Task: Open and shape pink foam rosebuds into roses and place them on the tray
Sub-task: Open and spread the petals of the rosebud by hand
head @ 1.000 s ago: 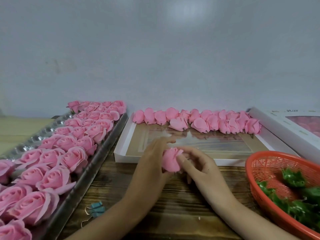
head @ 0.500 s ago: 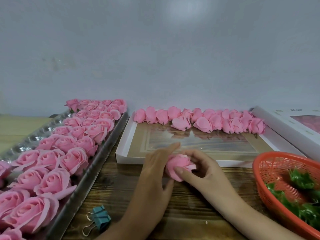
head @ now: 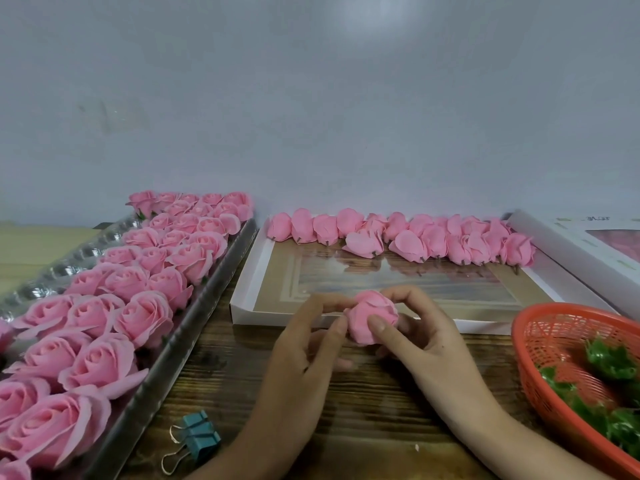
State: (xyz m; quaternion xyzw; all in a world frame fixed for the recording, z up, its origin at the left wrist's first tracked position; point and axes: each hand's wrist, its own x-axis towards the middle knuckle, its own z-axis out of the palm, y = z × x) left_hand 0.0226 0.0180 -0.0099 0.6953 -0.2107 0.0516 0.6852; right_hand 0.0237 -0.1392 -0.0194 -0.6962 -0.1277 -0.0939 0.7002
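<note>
Teal binder clip (head: 195, 441): lies on the wooden surface (head: 221, 375) at the near edge, just beside the tray's rim.

Metal tray (head: 162, 372): runs along the left from near to far. It is packed with opened pink roses (head: 138, 317), petals spread and centres coiled, in touching rows.

Orange mesh basket (head: 550, 341): near right, holding green leaf pieces (head: 609, 362).

Open room: a bare strip of wood between tray rim and basket, under and in front of the hands.

Pink foam rosebud (head: 372, 317): rounded, matte, outer petals loosened and overlapping, not yet spread flat. It is held between both hands just above the surface, in front of the near wall of the shallow box.

Left hand (head: 301, 355): thumb and forefinger curl round the bud's left side, gripping it.

Right hand (head: 422, 341): thumb presses the bud's front and the forefinger arches over its top, gripping it. The other fingers are tucked beneath.

Shallow white box (head: 249, 282): lies beyond the hands, its glossy floor mostly bare.

Closed rosebuds (head: 415, 237): a crowded row along the box's far edge, short stems pointing down.

Second white box (head: 571, 244): far right, angled, partly out of view.

Grey wall (head: 311, 98): closes the surface at the back.
</note>
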